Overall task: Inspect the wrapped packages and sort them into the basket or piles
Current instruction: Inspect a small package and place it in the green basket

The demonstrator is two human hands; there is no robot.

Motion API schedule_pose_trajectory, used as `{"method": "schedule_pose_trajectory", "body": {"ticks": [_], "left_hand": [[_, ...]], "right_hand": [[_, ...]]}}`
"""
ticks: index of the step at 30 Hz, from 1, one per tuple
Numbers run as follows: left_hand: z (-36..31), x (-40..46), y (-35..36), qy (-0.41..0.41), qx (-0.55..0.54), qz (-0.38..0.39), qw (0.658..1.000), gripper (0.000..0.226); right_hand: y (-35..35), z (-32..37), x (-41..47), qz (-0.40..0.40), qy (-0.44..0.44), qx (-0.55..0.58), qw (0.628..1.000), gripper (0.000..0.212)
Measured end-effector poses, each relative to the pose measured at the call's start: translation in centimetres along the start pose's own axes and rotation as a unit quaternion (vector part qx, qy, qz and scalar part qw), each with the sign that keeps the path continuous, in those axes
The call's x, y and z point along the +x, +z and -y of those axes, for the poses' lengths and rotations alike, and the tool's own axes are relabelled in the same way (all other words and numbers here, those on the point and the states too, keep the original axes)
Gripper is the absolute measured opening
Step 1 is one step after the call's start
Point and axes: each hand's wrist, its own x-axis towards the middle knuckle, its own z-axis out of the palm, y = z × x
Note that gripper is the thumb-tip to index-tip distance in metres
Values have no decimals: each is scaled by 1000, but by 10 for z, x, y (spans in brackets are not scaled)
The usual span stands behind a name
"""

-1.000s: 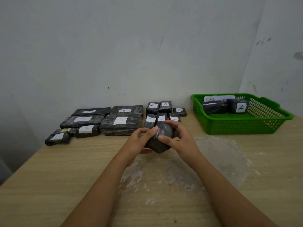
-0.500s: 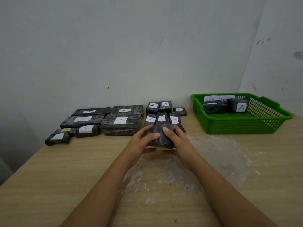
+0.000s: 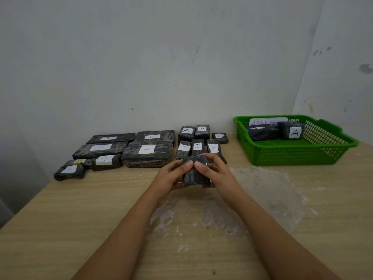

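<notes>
Pale scuffed wall; wooden table, whitish smears at centre. Green basket, far right: card reading "ABNORM…", probably cut off, and a package marked A. Left piles labelled A and B. Left hand and right hand, fingers curled, grip a small black package above the table's centre.

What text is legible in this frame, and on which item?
"ABNORM", cut off: paper sign in the green basket.
"A": package in basket.
"A": two small back packages.
"B": big front package.
"B": package behind it.
"B": small wrapped package.
Other labels in the piles: too blurred to read.
Held package: no label showing.
</notes>
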Motion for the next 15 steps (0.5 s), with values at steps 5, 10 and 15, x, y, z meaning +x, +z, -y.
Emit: {"method": "schedule_pose_trajectory", "body": {"ticks": [5, 10, 15], "left_hand": [[-1, 1, 1, 1, 3, -22, 1000, 55], [-2, 2, 0, -5, 2, -5, 1000, 58], [4, 5, -3, -19, -17, 28, 999, 83]], "right_hand": [[-4, -6, 5, 4, 7, -20, 1000, 35], [-8, -5, 6, -6, 0, -7, 1000, 40], [-14, -6, 9, -41, 14, -3, 999, 62]]}}
